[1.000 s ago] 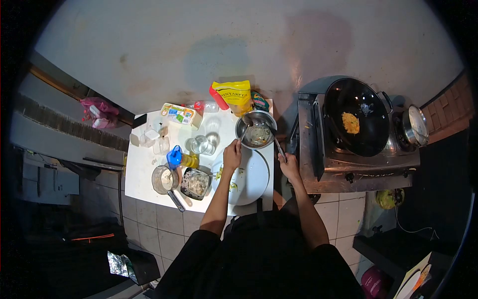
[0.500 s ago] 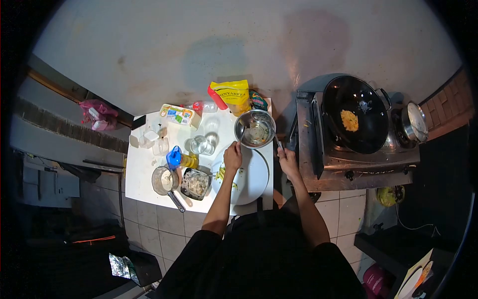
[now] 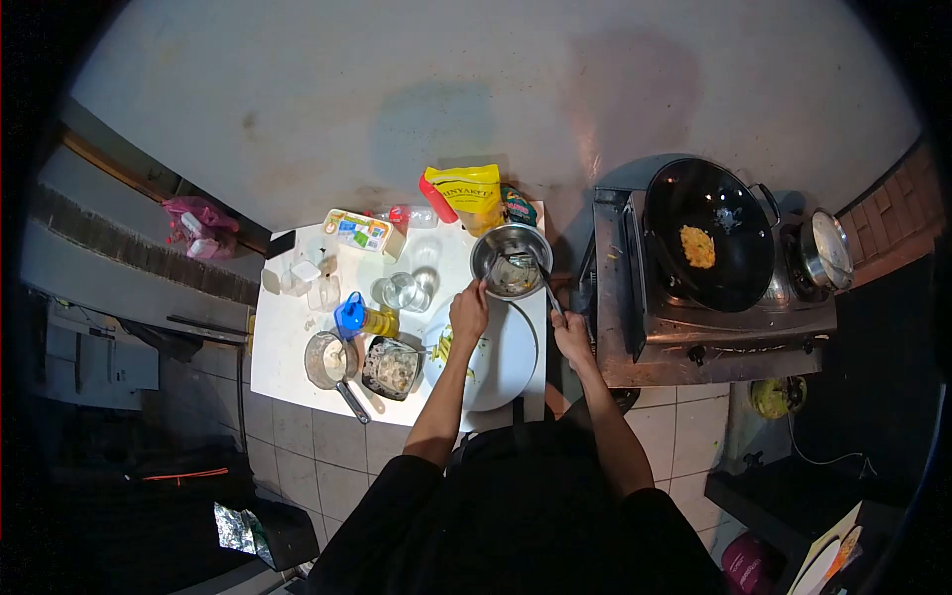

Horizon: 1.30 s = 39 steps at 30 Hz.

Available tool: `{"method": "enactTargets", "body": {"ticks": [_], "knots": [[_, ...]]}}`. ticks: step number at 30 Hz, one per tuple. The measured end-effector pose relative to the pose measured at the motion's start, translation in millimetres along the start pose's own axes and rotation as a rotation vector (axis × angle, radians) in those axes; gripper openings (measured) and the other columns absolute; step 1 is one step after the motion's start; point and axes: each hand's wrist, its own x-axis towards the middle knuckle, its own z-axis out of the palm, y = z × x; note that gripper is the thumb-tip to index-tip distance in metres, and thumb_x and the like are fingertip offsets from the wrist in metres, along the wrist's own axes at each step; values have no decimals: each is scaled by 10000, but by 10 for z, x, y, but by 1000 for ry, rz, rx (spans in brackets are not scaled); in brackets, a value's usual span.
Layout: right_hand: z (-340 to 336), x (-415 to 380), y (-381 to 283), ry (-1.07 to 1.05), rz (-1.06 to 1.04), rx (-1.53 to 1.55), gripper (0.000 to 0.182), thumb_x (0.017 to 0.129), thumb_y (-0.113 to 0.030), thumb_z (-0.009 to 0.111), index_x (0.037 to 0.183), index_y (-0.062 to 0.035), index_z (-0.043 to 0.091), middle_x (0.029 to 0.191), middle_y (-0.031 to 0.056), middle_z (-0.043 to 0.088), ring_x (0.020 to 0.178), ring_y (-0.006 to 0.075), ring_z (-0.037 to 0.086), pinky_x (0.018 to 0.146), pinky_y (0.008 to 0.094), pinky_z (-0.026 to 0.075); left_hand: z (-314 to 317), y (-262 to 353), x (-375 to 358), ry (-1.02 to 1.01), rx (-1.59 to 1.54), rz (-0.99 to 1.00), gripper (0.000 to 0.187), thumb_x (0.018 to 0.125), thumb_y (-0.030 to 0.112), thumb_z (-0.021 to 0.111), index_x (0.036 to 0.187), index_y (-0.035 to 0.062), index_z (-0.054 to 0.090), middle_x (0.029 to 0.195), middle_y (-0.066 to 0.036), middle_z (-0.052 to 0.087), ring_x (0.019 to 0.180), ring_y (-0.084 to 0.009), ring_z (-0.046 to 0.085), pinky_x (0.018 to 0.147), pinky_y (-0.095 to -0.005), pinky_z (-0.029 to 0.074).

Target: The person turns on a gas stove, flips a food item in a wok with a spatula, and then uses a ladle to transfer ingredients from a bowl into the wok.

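Note:
My left hand (image 3: pixel 469 311) is closed on the near rim of a shiny metal mixing bowl (image 3: pixel 486 266), which sits beyond a large white plate (image 3: pixel 511 362). A little wet residue shows in the bowl's bottom. My right hand (image 3: pixel 572 335) grips the handle of a metal spatula (image 3: pixel 551 293), whose head reaches down inside the bowl. Under my left forearm, cut yellow-green pieces (image 3: pixel 442 344) lie on the plate. To the right, a flat golden fritter (image 3: pixel 698 247) rests in a black wok (image 3: pixel 739 266) on the stove.
Left on the white table (image 3: pixel 288 347) stand a saucepan (image 3: pixel 325 362), a dark-rimmed container (image 3: pixel 391 368), a blue-capped oil bottle (image 3: pixel 380 323), a clear glass (image 3: pixel 400 291) and a white tub (image 3: pixel 392 243). A yellow bag (image 3: pixel 466 188) stands behind the bowl. The metal stove (image 3: pixel 684 357) holds a lidded pot (image 3: pixel 826 248).
The spatula's head has swung down and across into the middle of the bowl. My left hand keeps its hold on the rim; the fritter looks unchanged.

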Motion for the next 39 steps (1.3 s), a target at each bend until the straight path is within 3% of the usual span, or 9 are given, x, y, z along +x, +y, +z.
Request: {"method": "enactTargets", "body": {"ticks": [4, 7, 9, 12, 17, 21, 23, 30, 39], "knots": [[93, 27, 178, 75, -40, 160, 401, 931, -291, 507, 753, 63, 570, 623, 70, 523, 629, 151, 466, 600, 320, 381, 11, -30, -6, -34, 92, -96, 338, 955, 311, 398, 862, 42, 580, 717, -247, 597, 691, -457, 565, 626, -526, 438], [90, 73, 202, 128, -71, 31, 387, 937, -303, 499, 753, 31, 559, 576, 39, 495, 517, 136, 447, 491, 307, 356, 9, 32, -24, 3, 16, -62, 343, 953, 298, 404, 824, 23, 564, 703, -254, 582, 686, -454, 561, 610, -517, 424], [43, 39, 118, -49, 182, 276, 337, 942, -316, 489, 733, -54, 516, 525, -26, 422, 393, 76, 366, 358, 259, 266, 5, 87, -14, 35, -39, -31, 363, 952, 291, 409, 783, 2, 548, 687, -261, 566, 684, -452, 559, 598, -506, 413], [-63, -71, -115, -179, 367, 606, 297, 946, -321, 479, 714, -139, 448, 497, -82, 323, 346, 16, 277, 303, 205, 168, -35, 156, 10, 74, -108, -2, 399, 961, 301, 393, 757, -17, 522, 629, -250, 534, 609, -436, 534, 565, -473, 396], [-126, -163, -185, -288, 392, 746, 324, 943, -360, 480, 693, -162, 420, 487, -94, 277, 342, 16, 256, 291, 194, 178, -89, 247, 79, 108, -273, 20, 443, 973, 312, 368, 713, -27, 488, 564, -206, 485, 510, -323, 487, 524, -413, 365], [-134, -202, -247, -322, 411, 779, 367, 932, -426, 479, 691, -157, 416, 483, -92, 278, 324, 22, 236, 278, 195, 177, -58, 196, 94, 82, -304, -31, 446, 973, 317, 368, 715, -20, 508, 571, -202, 502, 527, -302, 521, 533, -406, 383], [-127, -187, -214, -299, 423, 747, 375, 929, -435, 479, 690, -154, 415, 482, -91, 280, 324, 22, 235, 279, 194, 176, 155, -127, 113, -74, -235, -25, 398, 965, 307, 377, 789, -9, 543, 705, -249, 571, 694, -450, 546, 619, -494, 415], [-96, -170, -91, -325, 426, 834, 393, 928, -449, 470, 686, -145, 413, 477, -86, 284, 318, 27, 232, 274, 189, 175, -51, 64, 57, 2, -86, -45, 403, 965, 306, 376, 775, -9, 539, 682, -247, 570, 677, -456, 542, 613, -502, 412], [-88, -178, -112, -344, 429, 787, 392, 928, -445, 473, 679, -147, 417, 472, -86, 284, 317, 24, 248, 272, 193, 174, -219, 394, 120, 18, -313, -20, 462, 964, 336, 372, 766, -50, 530, 665, -274, 531, 661, -442, 534, 593, -468, 395]]}}
